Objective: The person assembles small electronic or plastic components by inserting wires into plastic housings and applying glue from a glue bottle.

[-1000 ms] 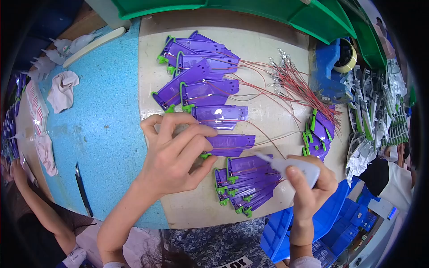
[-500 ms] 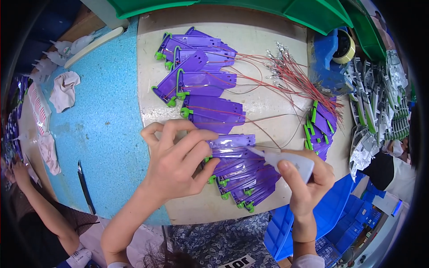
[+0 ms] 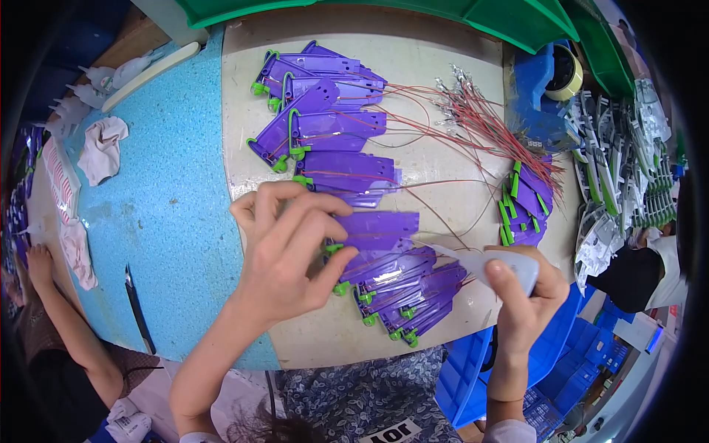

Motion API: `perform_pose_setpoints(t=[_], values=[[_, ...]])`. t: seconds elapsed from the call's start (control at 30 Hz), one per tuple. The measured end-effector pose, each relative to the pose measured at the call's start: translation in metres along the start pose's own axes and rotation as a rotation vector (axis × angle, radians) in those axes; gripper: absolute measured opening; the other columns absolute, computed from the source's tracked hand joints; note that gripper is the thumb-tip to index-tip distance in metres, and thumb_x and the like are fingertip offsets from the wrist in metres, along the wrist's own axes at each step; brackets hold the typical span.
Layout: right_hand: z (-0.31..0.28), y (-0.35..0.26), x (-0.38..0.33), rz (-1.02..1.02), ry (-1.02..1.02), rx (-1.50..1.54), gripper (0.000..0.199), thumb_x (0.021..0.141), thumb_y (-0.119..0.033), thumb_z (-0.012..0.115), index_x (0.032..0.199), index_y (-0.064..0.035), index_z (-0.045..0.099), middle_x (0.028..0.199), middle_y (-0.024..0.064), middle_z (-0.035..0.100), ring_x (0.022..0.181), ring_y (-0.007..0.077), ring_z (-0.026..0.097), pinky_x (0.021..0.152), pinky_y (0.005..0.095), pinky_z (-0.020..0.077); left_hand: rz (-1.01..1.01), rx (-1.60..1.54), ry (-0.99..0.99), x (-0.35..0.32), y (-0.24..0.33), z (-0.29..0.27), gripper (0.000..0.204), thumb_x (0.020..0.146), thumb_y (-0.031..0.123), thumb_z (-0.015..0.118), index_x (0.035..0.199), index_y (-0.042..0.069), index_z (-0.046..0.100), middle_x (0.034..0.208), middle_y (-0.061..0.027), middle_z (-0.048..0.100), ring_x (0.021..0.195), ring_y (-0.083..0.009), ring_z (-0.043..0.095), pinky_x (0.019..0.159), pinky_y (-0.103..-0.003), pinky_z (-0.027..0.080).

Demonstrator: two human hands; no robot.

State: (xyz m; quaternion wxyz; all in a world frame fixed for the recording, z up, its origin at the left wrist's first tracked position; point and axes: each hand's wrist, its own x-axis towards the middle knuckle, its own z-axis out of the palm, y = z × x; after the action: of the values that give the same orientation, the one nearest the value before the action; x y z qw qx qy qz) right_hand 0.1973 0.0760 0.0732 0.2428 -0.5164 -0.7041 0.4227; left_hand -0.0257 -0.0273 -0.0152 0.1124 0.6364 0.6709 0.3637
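My left hand (image 3: 284, 255) grips the left end of a purple plastic piece (image 3: 384, 227) between thumb and fingers. That piece lies above a fanned stack of similar purple pieces (image 3: 413, 284) with green ends. In my right hand (image 3: 528, 303) is a whitish squeeze bottle (image 3: 480, 261), its thin nozzle pointing left toward the right end of the gripped piece. Thin wires run right from the piece. Farther up, more purple pieces (image 3: 343, 127) with green ends and red wires lie in a column.
A bundle of red wires (image 3: 498, 133) lies at the right, above purple and green parts (image 3: 526, 207). A black-handled cutter (image 3: 137, 310) and white cloths (image 3: 103, 150) rest on the blue mat (image 3: 166, 199). Blue bins (image 3: 543, 347) stand lower right; another person's arm (image 3: 74, 317) is at left.
My right hand has drawn the bottle to the right and slightly down, its nozzle away from the purple piece. My left hand has shifted slightly left, still at the piece.
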Motion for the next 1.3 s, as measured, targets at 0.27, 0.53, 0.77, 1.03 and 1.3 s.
perform_pose_setpoints(t=[0.27,0.53,0.77,1.03,1.3], values=[[0.001,0.003,-0.006,-0.138,-0.007,0.149,0.018,0.077,-0.009,0.076,0.087,0.0057,0.073,0.073,0.0099,0.071,0.061,0.0118,0.063,0.057,0.0253,0.0454,0.061,0.190,0.015,-0.029,0.017,0.000,0.030,0.064,0.025,0.083,0.091,0.016,0.073,0.105,0.0062,0.068,0.099,-0.0219,0.054,0.092,-0.043,0.024],[0.021,0.001,0.005,-0.161,-0.071,-0.085,0.014,0.080,-0.006,0.079,0.088,0.0040,0.074,0.077,0.0108,0.072,0.063,0.0123,0.064,0.057,0.0244,0.0474,0.001,0.100,0.027,-0.024,0.011,0.000,0.033,0.064,0.018,0.083,0.091,0.013,0.065,0.108,0.0034,0.068,0.099,-0.0243,0.054,0.089,-0.044,0.027],[0.010,-0.004,-0.007,-0.231,-0.125,-0.136,0.019,0.076,-0.009,0.082,0.087,0.0039,0.075,0.076,0.0118,0.072,0.061,0.0141,0.064,0.057,0.0271,0.0482,0.013,0.084,0.059,-0.023,0.008,-0.001,0.034,0.064,0.014,0.084,0.091,0.013,0.064,0.111,0.0014,0.069,0.097,-0.0250,0.054,0.089,-0.043,0.028],[-0.010,0.002,-0.015,-0.076,0.071,0.165,0.017,0.078,-0.009,0.074,0.087,0.0065,0.074,0.073,0.0090,0.072,0.063,0.0104,0.062,0.057,0.0236,0.0445,0.100,0.099,0.085,-0.034,0.021,0.006,0.036,0.066,0.026,0.084,0.099,0.018,0.073,0.110,0.0037,0.069,0.097,-0.0235,0.055,0.090,-0.043,0.027],[0.015,0.003,-0.007,-0.271,-0.076,-0.122,0.015,0.079,-0.007,0.080,0.087,0.0039,0.073,0.073,0.0099,0.070,0.061,0.0113,0.064,0.054,0.0248,0.0456,0.034,0.159,0.035,-0.023,0.016,0.003,0.031,0.065,0.022,0.085,0.080,0.014,0.058,0.107,0.0046,0.069,0.099,-0.0240,0.054,0.088,-0.044,0.026]])
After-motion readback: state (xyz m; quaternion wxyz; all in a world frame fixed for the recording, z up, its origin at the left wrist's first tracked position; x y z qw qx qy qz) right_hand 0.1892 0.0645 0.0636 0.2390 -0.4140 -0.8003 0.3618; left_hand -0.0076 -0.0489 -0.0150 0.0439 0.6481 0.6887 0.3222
